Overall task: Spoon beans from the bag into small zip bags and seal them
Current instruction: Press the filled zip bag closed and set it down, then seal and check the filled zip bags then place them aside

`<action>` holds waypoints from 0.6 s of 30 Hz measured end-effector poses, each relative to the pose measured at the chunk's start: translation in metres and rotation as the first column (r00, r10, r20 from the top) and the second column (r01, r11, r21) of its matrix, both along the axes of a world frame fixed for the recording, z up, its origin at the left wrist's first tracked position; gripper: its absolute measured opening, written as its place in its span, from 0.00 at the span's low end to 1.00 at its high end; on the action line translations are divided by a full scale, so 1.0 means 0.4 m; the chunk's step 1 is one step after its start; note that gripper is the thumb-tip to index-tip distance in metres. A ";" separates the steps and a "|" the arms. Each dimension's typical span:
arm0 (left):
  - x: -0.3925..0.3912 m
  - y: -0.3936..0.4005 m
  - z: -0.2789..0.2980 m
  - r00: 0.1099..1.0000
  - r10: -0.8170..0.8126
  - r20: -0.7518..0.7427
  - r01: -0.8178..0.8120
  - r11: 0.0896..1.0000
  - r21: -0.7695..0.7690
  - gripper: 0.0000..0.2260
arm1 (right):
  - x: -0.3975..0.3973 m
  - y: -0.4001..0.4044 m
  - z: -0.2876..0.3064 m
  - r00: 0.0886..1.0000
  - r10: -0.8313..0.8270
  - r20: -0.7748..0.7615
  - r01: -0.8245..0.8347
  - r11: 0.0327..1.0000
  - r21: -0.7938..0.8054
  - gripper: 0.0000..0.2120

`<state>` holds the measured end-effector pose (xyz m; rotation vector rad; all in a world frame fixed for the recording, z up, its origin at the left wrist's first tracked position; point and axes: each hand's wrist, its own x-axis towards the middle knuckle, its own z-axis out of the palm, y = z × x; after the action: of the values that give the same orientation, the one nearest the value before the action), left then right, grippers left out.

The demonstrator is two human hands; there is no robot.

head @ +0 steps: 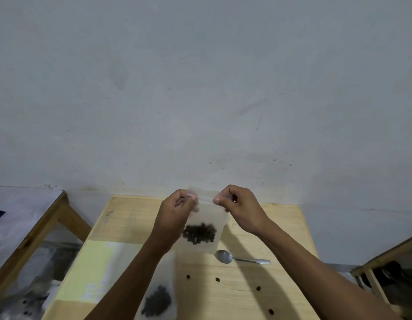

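Above the bench [135,218], my left hand [177,211] and right hand [237,204] pinch the zip bag's [206,218] top corners, hanging it upright so the beans [199,233] settle for sealing; the spoon [240,258] lies at five o'clock.

Zip bag [206,218]: clear. Beans [199,233]: black. Spoon [240,257]: silver. Table [281,227]: pale wood grain. Sheet [94,271]: pale yellow. Wall [200,88]: grey, marked.
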<state>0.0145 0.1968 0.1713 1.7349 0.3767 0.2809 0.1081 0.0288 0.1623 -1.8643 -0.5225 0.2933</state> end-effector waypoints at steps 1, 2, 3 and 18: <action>-0.012 0.002 -0.003 1.000 -0.010 0.001 0.010 1.000 -0.002 0.06 | -0.003 0.001 0.003 1.000 0.012 -0.022 -0.012 1.000 0.018 0.05; -0.026 0.006 -0.007 1.000 -0.019 0.003 0.019 1.000 0.017 0.06 | -0.006 0.003 0.006 0.999 0.027 -0.038 -0.026 0.999 0.039 0.05; -0.038 0.012 -0.013 1.000 -0.025 0.007 0.024 0.999 0.035 0.07 | -0.011 0.008 0.009 0.998 0.039 -0.052 -0.036 0.997 0.061 0.05; -0.177 0.328 -0.044 0.987 0.158 0.035 -0.143 0.953 -0.267 0.10 | -0.094 0.365 -0.012 0.962 0.167 -0.214 -0.136 0.979 0.153 0.07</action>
<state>-0.0562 0.3279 0.1537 1.4359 0.4845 0.3724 0.0704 0.1747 0.1576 -1.6355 -0.5158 0.5520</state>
